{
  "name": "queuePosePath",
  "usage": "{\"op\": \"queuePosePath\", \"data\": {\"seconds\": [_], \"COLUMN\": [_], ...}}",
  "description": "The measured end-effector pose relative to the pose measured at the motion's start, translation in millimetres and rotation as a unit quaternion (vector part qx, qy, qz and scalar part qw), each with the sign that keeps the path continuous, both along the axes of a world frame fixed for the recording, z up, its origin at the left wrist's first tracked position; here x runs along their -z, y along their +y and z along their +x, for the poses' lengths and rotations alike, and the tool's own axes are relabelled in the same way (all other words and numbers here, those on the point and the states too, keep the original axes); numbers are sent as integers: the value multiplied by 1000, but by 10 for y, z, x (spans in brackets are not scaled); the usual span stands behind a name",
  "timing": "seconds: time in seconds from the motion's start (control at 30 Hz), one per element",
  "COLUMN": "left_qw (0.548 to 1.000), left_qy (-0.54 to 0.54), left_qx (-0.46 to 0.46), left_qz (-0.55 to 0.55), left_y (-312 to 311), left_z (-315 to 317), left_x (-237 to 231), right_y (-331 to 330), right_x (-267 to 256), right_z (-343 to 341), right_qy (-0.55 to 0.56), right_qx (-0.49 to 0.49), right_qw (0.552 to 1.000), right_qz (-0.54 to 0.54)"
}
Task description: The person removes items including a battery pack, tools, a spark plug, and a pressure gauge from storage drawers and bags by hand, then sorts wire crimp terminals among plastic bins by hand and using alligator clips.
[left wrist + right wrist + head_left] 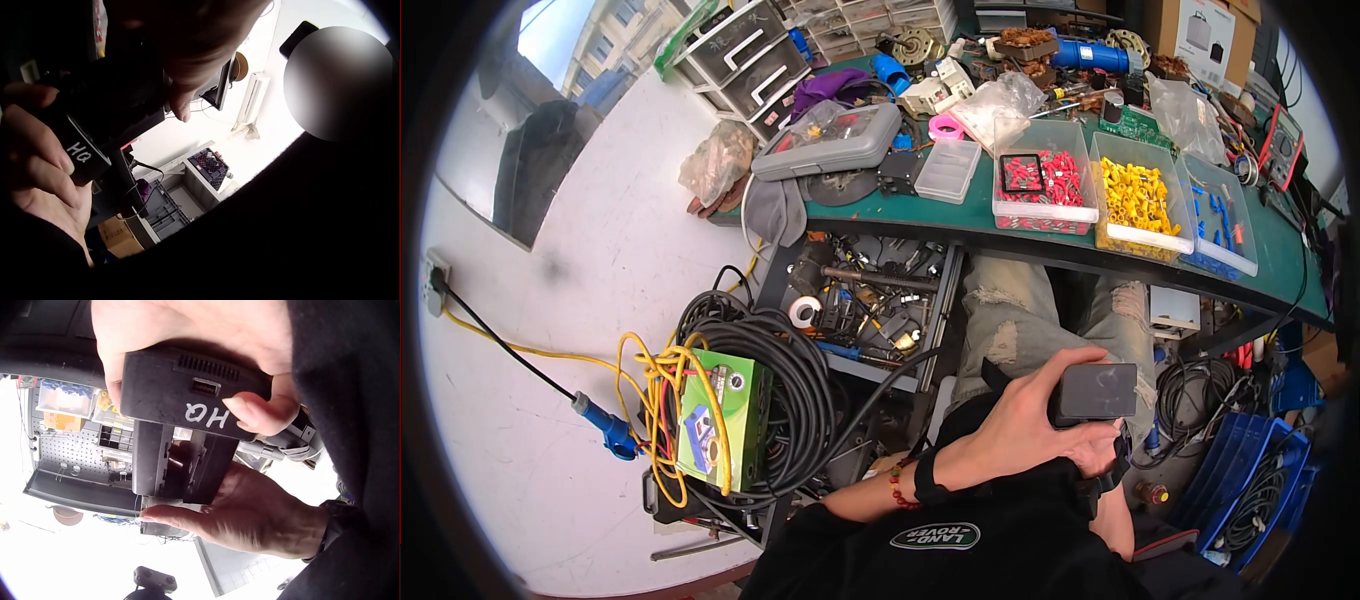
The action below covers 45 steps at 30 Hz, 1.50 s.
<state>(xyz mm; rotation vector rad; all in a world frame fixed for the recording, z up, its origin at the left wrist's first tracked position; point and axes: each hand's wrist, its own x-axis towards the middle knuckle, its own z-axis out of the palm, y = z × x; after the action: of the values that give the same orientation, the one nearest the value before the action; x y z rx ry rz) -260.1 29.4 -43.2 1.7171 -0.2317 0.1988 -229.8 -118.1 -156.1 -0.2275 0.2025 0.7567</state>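
Both hands hold a black plastic casing [1098, 392] above the lap. In the right wrist view it shows a handwritten "HQ", a USB socket, a row of vent slots and two rails with a gap between them. My left hand [1025, 410] curls round the casing's far end, its thumb extended along the side in the right wrist view. At the "HQ" end, my right hand [200, 331] grips the casing, thumb bent near the lettering. From the left wrist view, the right fingers [47, 169] wrap this marked end. In the head view the right hand is mostly hidden below.
An open drawer [935, 340] of tools stands left of the legs. Black cable coils [800, 400] and a green box [750, 420] lie beside it. On the green bench [870, 205] are bins of red [1090, 212], yellow [1145, 240] and blue connectors. Blue crates [1250, 480] stand right.
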Motion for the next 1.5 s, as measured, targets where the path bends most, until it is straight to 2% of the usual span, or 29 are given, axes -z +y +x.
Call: {"op": "queuePosePath", "data": {"seconds": [0.07,0.1,0.2,0.23,0.27,0.37,0.47,0.53,0.6,0.67,0.8,0.83,0.9,1.1,1.17,1.23,1.3,1.4,1.43,1.47,1.5], "left_qw": [1000,1000,999,999,999,998,997,996,997,996,992,992,998,998,997,996,997,996,996,996,995], "left_qy": [-10,-19,-6,-6,10,19,25,37,2,26,95,95,15,37,48,60,-7,-33,-32,-22,-13], "left_qx": [6,12,14,14,18,26,40,54,63,68,81,81,51,45,50,56,47,59,58,69,81], "left_qz": [5,9,29,29,45,57,61,68,54,46,32,32,27,28,28,29,56,61,62,56,51], "left_y": [7,11,30,47,76,107,149,168,182,188,196,182,141,134,135,134,131,126,128,126,122], "left_z": [-7,-8,10,11,5,-14,-30,-27,-20,-28,-31,-28,-22,-41,-50,-50,-47,-35,-37,-39,-41], "left_x": [-26,-36,-22,-34,-53,-44,-36,-23,-4,-30,-72,-41,47,44,-8,-24,-6,77,58,11,-29], "right_y": [63,43,-12,-12,-13,-35,-31,12,15,-15,-28,-31,-31,-24,-29,-54,-67,-100,-175,-219,-219], "right_x": [-152,-113,-3,-10,-15,128,121,26,-1,16,54,62,70,92,109,175,199,191,188,180,164], "right_z": [-28,-15,22,24,25,58,44,39,42,59,51,49,46,40,41,37,11,-46,-61,-69,-75], "right_qy": [-120,-120,-129,-61,8,-55,-5,-15,-25,-42,-21,-34,-47,-14,-26,-34,-42,-39,-171,-299,-298], "right_qx": [73,73,39,17,-4,-48,-28,-21,-13,-58,-63,-63,-62,-50,-40,-46,-51,-21,-38,-53,-53], "right_qw": [966,966,969,994,1000,997,999,1000,999,997,997,997,997,997,999,998,998,998,974,923,923], "right_qz": [-216,-216,-206,-93,22,40,17,-8,-34,30,51,32,14,65,-9,0,8,-47,-143,-235,-235]}}
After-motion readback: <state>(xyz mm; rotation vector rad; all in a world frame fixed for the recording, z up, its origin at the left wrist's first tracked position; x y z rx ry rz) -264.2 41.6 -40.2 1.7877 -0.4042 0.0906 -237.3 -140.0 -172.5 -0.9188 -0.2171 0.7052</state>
